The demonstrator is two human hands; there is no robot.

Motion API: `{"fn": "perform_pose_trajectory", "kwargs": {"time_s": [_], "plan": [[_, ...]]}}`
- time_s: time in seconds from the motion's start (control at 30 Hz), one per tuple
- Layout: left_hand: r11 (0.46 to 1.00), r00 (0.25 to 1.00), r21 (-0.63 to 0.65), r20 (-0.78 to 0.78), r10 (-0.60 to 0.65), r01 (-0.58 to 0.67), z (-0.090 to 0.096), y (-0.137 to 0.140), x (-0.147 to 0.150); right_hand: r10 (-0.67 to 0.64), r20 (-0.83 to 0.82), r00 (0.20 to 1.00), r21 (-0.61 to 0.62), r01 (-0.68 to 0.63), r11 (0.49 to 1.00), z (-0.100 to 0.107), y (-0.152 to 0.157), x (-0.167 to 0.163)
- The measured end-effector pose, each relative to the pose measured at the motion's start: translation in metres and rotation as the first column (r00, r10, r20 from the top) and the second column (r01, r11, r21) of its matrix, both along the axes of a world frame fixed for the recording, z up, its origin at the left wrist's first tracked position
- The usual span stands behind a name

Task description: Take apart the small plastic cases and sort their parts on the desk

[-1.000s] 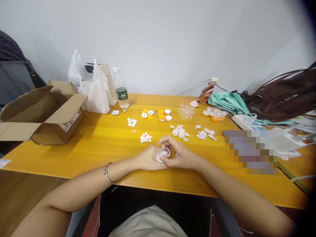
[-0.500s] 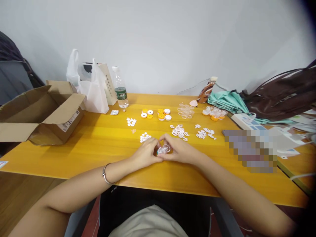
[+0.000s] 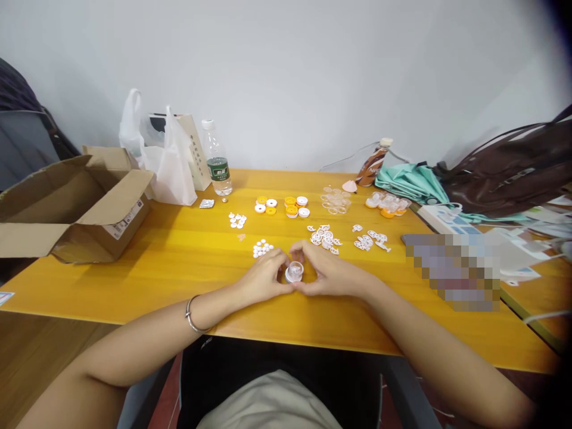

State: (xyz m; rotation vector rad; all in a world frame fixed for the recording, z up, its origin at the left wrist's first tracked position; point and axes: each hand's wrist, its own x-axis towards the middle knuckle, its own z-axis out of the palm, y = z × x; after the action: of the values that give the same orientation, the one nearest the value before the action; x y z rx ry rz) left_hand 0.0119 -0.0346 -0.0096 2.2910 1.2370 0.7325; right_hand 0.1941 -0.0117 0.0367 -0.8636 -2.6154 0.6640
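Between my two hands is a small clear plastic cup-shaped piece [image 3: 295, 270] on a round white base, upright with its clear rim facing up. My left hand [image 3: 263, 277] curls around its left side, thumb and fingertips closed against the base. My right hand [image 3: 328, 271] curves around the other side, with its thumb at the near edge and a gap beside the palm. Just beyond the left fingers lie several small white round pieces [image 3: 263, 248]. White openwork pieces [image 3: 325, 237] are spread past my right hand.
Yellow and white wheel-like rings [image 3: 291, 210], clear rings [image 3: 335, 200] and clear-topped orange pieces [image 3: 388, 204] sit farther back. A water bottle [image 3: 218, 161], open cardboard box [image 3: 107, 220] and white plastic bag [image 3: 172, 173] stand left. A brown bag [image 3: 504, 173] lies right.
The clear piece has turned from lying tilted towards the right to upright, its rim now facing up. My right fingers have loosened slightly around it.
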Motion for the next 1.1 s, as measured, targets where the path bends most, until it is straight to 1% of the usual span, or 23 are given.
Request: {"fn": "perform_pose_trajectory", "kwargs": {"time_s": [0.07,0.13,0.23,0.3,0.37,0.5,0.6,0.67,0.77,0.8,0.9,0.97,1.03,1.1], "plan": [[1.000,1.000,-0.001,-0.007,0.005,-0.005,0.000,0.000,0.000,-0.058,0.046,0.997,0.047,0.056,0.997,-0.001,0.000,-0.001],[1.000,1.000,0.000,-0.012,0.014,-0.014,0.001,0.000,0.000,-0.062,0.068,0.996,0.106,0.055,0.993,-0.004,0.000,-0.003],[1.000,1.000,-0.007,-0.015,0.009,-0.010,0.001,0.000,0.000,-0.018,0.005,1.000,0.190,0.017,0.982,-0.009,-0.001,-0.005],[1.000,1.000,-0.005,-0.013,0.007,-0.007,0.001,0.001,0.000,-0.050,-0.019,0.999,0.206,0.053,0.977,-0.013,0.000,-0.006],[1.000,1.000,-0.001,-0.010,0.004,-0.004,0.000,0.001,0.000,-0.087,-0.003,0.996,0.196,0.086,0.977,-0.014,0.000,-0.006],[1.000,1.000,0.004,-0.009,-0.010,0.010,0.000,0.002,0.000,-0.045,0.029,0.999,0.188,0.039,0.981,-0.012,-0.001,-0.007],[1.000,1.000,0.007,-0.023,0.006,-0.005,0.001,0.001,0.000,-0.077,0.077,0.994,0.161,0.064,0.985,-0.007,-0.002,-0.007],[1.000,0.999,0.002,-0.032,0.022,-0.022,0.001,0.001,0.000,-0.051,0.104,0.993,0.146,0.035,0.989,-0.005,-0.002,-0.006],[1.000,0.999,-0.008,-0.029,0.015,-0.016,0.001,0.001,0.000,0.023,0.096,0.995,0.141,-0.036,0.989,-0.002,-0.002,-0.005],[1.000,1.000,-0.007,-0.028,0.009,-0.010,0.001,0.001,0.000,0.022,0.094,0.995,0.133,-0.034,0.991,-0.001,-0.002,-0.005],[1.000,0.999,-0.004,-0.034,0.006,-0.006,0.000,0.002,-0.001,-0.041,0.138,0.990,0.096,0.027,0.995,-0.001,-0.002,-0.004],[1.000,0.999,-0.011,-0.030,0.016,-0.016,0.000,0.002,-0.001,-0.037,0.164,0.986,0.081,0.024,0.996,0.000,-0.002,-0.003],[1.000,1.000,-0.017,-0.022,0.020,-0.020,0.000,0.002,-0.002,0.015,0.134,0.991,0.067,-0.024,0.997,0.000,-0.003,-0.003],[1.000,1.000,-0.011,-0.019,0.011,-0.012,0.000,0.002,-0.002,0.038,0.088,0.995,0.049,-0.042,0.998,0.000,-0.003,-0.004]]}}
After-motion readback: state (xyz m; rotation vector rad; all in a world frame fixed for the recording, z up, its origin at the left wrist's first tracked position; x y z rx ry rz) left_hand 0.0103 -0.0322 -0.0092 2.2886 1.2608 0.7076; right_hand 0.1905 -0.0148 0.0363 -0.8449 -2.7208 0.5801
